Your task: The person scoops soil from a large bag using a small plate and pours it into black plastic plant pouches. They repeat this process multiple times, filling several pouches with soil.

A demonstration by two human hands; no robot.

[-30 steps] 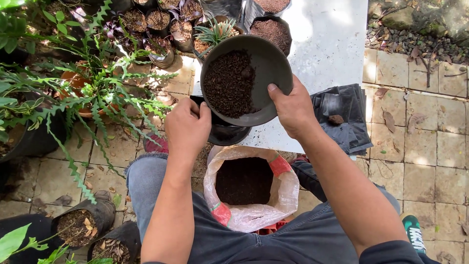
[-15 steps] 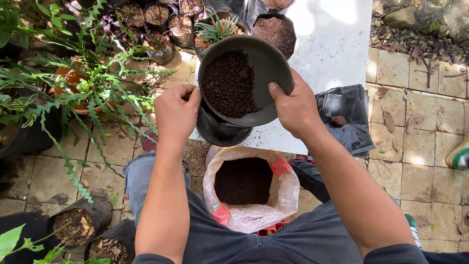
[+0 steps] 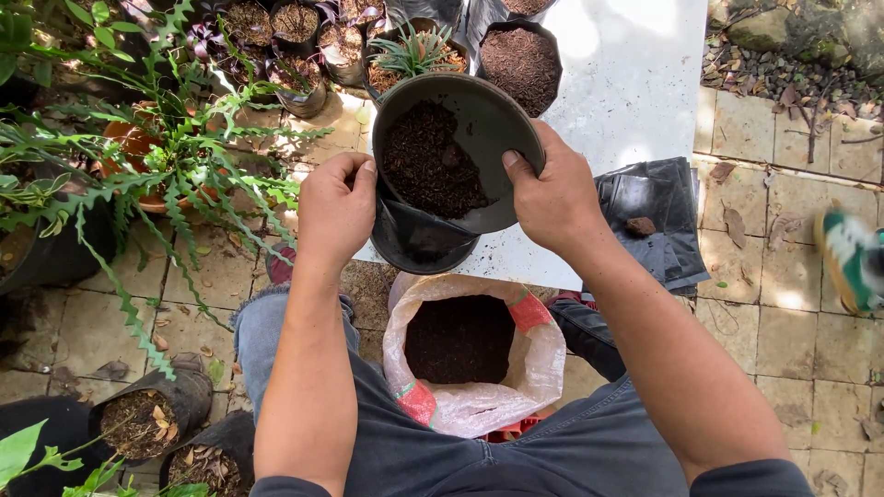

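The right hand [image 3: 552, 198] holds a dark round bowl [image 3: 488, 129] by its rim, thumb inside and fingers closed around the edge. The bowl is tilted toward the left, and the brown potting soil [image 3: 428, 166] inside has gathered on its lower side. Just under this low edge is a black plastic grow bag [image 3: 419, 239], and the left hand [image 3: 336, 207] pinches the top of this bag, with the fingers closed on the thin plastic.

Compared with one second ago, the bowl leans more steeply and its lower rim is now nearer to the mouth of the bag. The left hand has moved a little to keep the bag open. I judge that the soil is about to slide into the bag, but no soil is seen falling.

Below, between the knees, stands an open white sack [image 3: 474, 368] of the same dark soil. The white counter [image 3: 635, 83] carries filled bags and a small spiky plant [image 3: 414, 51].
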